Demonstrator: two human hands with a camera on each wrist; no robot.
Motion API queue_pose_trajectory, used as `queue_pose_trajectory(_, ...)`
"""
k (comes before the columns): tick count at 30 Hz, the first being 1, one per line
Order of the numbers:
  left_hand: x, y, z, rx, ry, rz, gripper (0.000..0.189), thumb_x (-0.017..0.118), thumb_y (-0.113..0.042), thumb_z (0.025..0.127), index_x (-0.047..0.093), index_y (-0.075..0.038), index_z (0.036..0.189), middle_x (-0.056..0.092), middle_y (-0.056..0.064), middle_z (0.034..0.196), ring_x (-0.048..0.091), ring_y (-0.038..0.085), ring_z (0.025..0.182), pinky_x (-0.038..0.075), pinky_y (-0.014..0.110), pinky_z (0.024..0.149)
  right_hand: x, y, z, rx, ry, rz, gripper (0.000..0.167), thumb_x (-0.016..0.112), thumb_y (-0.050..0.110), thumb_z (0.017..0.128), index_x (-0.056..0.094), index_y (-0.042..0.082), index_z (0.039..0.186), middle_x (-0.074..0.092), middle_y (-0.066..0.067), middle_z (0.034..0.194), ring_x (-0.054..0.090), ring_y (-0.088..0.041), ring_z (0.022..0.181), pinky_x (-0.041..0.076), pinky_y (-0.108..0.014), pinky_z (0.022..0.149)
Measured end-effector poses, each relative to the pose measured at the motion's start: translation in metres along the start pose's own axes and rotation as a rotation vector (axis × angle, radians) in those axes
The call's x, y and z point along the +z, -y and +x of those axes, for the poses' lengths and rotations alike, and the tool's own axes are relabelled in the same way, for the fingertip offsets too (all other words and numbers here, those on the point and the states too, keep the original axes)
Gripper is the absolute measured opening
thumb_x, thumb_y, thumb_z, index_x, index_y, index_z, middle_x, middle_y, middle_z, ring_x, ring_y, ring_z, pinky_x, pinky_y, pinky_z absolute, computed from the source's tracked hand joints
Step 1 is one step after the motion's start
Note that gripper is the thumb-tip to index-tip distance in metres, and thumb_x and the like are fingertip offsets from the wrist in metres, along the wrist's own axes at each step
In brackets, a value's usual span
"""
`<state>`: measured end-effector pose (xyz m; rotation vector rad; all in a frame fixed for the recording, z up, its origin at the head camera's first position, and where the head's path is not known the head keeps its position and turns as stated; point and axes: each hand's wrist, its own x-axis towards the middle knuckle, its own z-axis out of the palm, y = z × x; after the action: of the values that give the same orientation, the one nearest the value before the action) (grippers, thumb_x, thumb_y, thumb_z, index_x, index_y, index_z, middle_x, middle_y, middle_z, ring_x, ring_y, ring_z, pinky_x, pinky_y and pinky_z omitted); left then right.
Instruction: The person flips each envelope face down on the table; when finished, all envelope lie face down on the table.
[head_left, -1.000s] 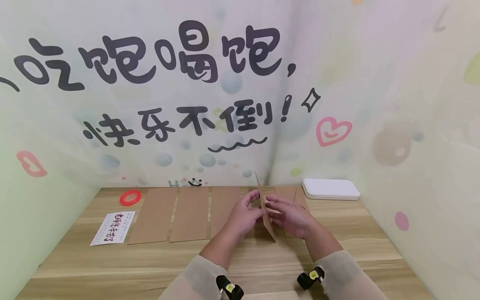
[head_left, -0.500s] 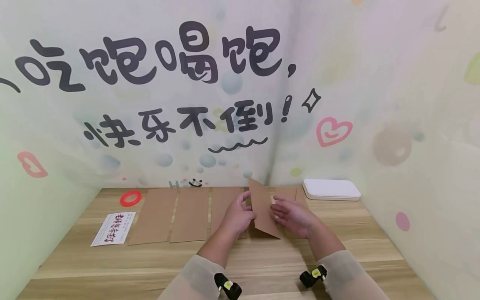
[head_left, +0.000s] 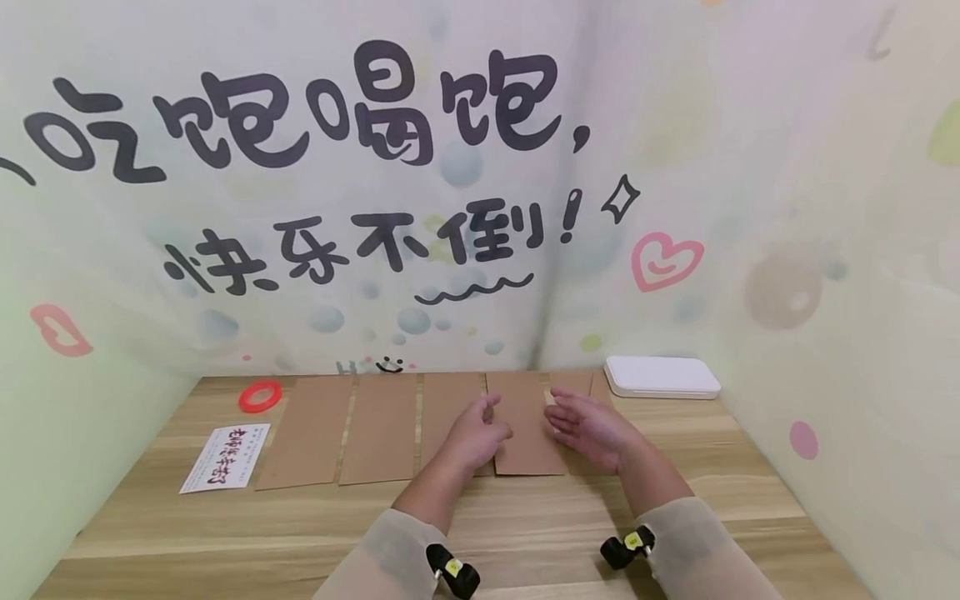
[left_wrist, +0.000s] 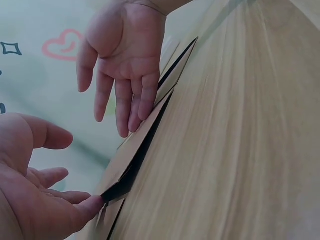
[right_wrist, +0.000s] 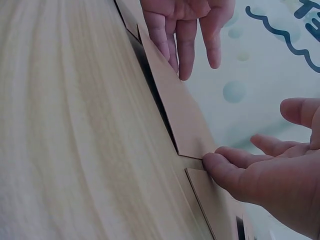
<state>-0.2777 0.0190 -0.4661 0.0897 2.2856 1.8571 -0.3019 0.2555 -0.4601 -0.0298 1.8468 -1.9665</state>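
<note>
A brown cardboard sheet [head_left: 527,429] lies nearly flat in a row of similar sheets, between my two hands. A dark gap under it shows in the left wrist view, where the sheet [left_wrist: 137,147] sits slightly off the table. My left hand [head_left: 476,435] is at its left edge, fingers relaxed, a fingertip appearing to touch the edge. At the right edge is my right hand [head_left: 592,431], palm facing inward and fingers loosely extended. In the right wrist view a fingertip of the right hand [right_wrist: 270,167] meets the sheet's corner. Neither hand grips it.
More cardboard sheets lie left, such as one sheet [head_left: 380,429], and others lie partly behind my right hand. A red ring [head_left: 260,384] and a white printed card [head_left: 227,457] are at far left. A white case [head_left: 662,377] sits back right, near the patterned wall [head_left: 450,333].
The sheet stood almost upright between my hands, then tipped down, and now lies nearly flat. My fingers have loosened from it, and my hands have spread slightly apart.
</note>
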Motion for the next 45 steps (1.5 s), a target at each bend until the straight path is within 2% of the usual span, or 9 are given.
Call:
queue_pose_trajectory(4, 0.002, -0.002, -0.002, -0.001, -0.009, 0.038, 0.067, 0.065, -0.018, 0.094, 0.049, -0.010, 0.159, 0.043, 0.023, 0.168, 0.042, 0.042, 0.157, 0.043, 0.059, 0.123, -0.001, 0.000, 0.001, -0.005, -0.002, -0.007, 0.065, 0.038, 0.025, 0.116, 0.013, 0.001, 0.171, 0.021, -0.031, 0.175, 0.019, -0.044, 0.166, 0.020, -0.059, 0.135)
queue_pose_trajectory(11, 0.003, -0.004, -0.006, -0.006, -0.016, 0.056, 0.065, 0.064, -0.021, 0.095, 0.050, -0.012, 0.158, 0.043, 0.022, 0.169, 0.039, 0.043, 0.158, 0.036, 0.062, 0.127, -0.003, 0.000, 0.001, -0.016, 0.009, -0.008, 0.064, 0.035, 0.025, 0.117, 0.011, 0.000, 0.171, 0.020, -0.032, 0.175, 0.019, -0.046, 0.165, 0.021, -0.059, 0.135)
queue_pose_trajectory(15, 0.007, -0.004, -0.006, 0.026, -0.029, 0.069, 0.064, 0.064, -0.020, 0.095, 0.052, -0.011, 0.157, 0.046, 0.023, 0.166, 0.044, 0.043, 0.154, 0.039, 0.061, 0.125, -0.004, 0.006, -0.003, -0.037, -0.002, -0.028, 0.064, 0.036, 0.027, 0.117, 0.014, -0.001, 0.170, 0.025, -0.031, 0.174, 0.025, -0.046, 0.164, 0.025, -0.057, 0.134)
queue_pose_trajectory(20, 0.024, -0.009, -0.011, 0.101, 0.009, 0.053, 0.062, 0.064, -0.021, 0.095, 0.054, -0.005, 0.154, 0.053, 0.022, 0.162, 0.048, 0.045, 0.151, 0.042, 0.059, 0.124, -0.016, 0.018, -0.011, -0.061, -0.023, -0.091, 0.065, 0.037, 0.035, 0.117, 0.021, -0.002, 0.168, 0.031, -0.031, 0.172, 0.032, -0.045, 0.161, 0.029, -0.056, 0.133)
queue_pose_trajectory(26, 0.047, -0.015, -0.019, 0.080, 0.081, -0.022, 0.066, 0.065, -0.025, 0.096, 0.050, -0.006, 0.157, 0.051, 0.017, 0.163, 0.047, 0.043, 0.152, 0.043, 0.059, 0.124, -0.036, 0.022, -0.022, -0.068, -0.058, -0.096, 0.068, 0.038, 0.040, 0.117, 0.020, -0.001, 0.169, 0.032, -0.032, 0.171, 0.034, -0.046, 0.160, 0.028, -0.058, 0.133)
queue_pose_trajectory(30, 0.061, -0.019, -0.021, 0.068, 0.101, -0.054, 0.068, 0.068, -0.025, 0.096, 0.048, -0.007, 0.159, 0.050, 0.018, 0.165, 0.047, 0.043, 0.153, 0.042, 0.060, 0.124, -0.053, 0.016, -0.030, -0.060, -0.071, -0.096, 0.069, 0.035, 0.041, 0.117, 0.016, -0.001, 0.170, 0.029, -0.032, 0.172, 0.031, -0.045, 0.162, 0.027, -0.056, 0.134)
queue_pose_trajectory(37, 0.086, -0.031, -0.011, 0.032, 0.109, -0.101, 0.072, 0.073, -0.021, 0.092, 0.047, -0.008, 0.158, 0.045, 0.023, 0.167, 0.043, 0.046, 0.154, 0.041, 0.060, 0.125, -0.085, 0.008, -0.045, -0.090, -0.092, -0.148, 0.070, 0.028, 0.042, 0.118, 0.010, -0.002, 0.170, 0.026, -0.032, 0.173, 0.029, -0.046, 0.162, 0.028, -0.056, 0.133)
queue_pose_trajectory(42, 0.099, -0.040, -0.002, -0.015, 0.106, -0.061, 0.073, 0.074, -0.026, 0.093, 0.047, -0.012, 0.159, 0.044, 0.023, 0.167, 0.042, 0.046, 0.155, 0.037, 0.062, 0.127, -0.106, 0.003, -0.051, -0.077, -0.101, -0.168, 0.071, 0.025, 0.042, 0.119, 0.005, -0.003, 0.170, 0.021, -0.033, 0.174, 0.025, -0.048, 0.163, 0.027, -0.055, 0.133)
queue_pose_trajectory(45, 0.102, -0.042, 0.003, -0.025, 0.092, -0.046, 0.074, 0.073, -0.027, 0.093, 0.045, -0.012, 0.160, 0.043, 0.025, 0.167, 0.042, 0.047, 0.154, 0.036, 0.062, 0.127, -0.116, -0.001, -0.052, -0.065, -0.091, -0.164, 0.072, 0.025, 0.043, 0.118, 0.004, -0.003, 0.170, 0.021, -0.033, 0.174, 0.024, -0.048, 0.163, 0.032, -0.051, 0.132)
